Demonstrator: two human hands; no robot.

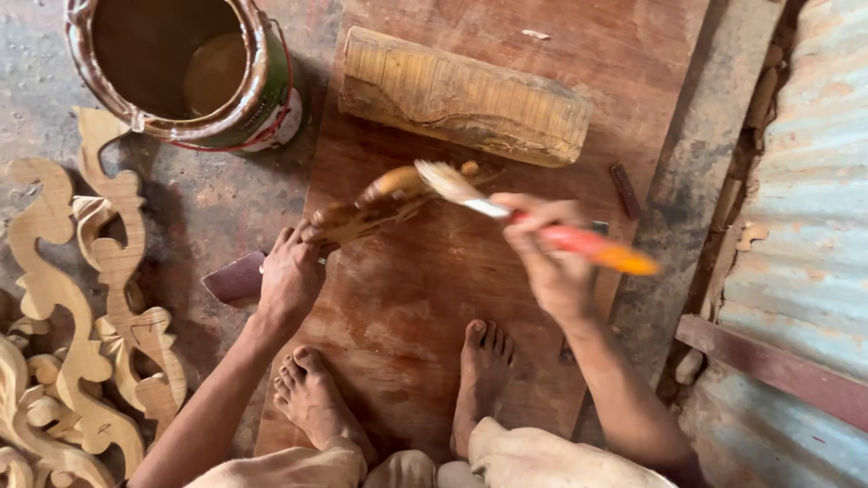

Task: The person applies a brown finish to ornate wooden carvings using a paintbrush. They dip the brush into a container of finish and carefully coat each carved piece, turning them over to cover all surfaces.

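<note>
My left hand (291,271) grips one end of a carved wooden piece (375,203), glossy brown and held slanted above a reddish-brown board (425,298). In my right hand (547,258) is a paintbrush with a red and orange handle (588,244); its bristles (443,181) touch the far end of the carved piece. My two bare feet rest on the board below the hands.
An open tin of brown liquid (190,68) stands at the upper left. A ridged wooden block (461,95) lies across the board's far end. Several unpainted carved scroll pieces (81,307) lie on the floor at left. Corrugated metal sheet (805,226) lines the right.
</note>
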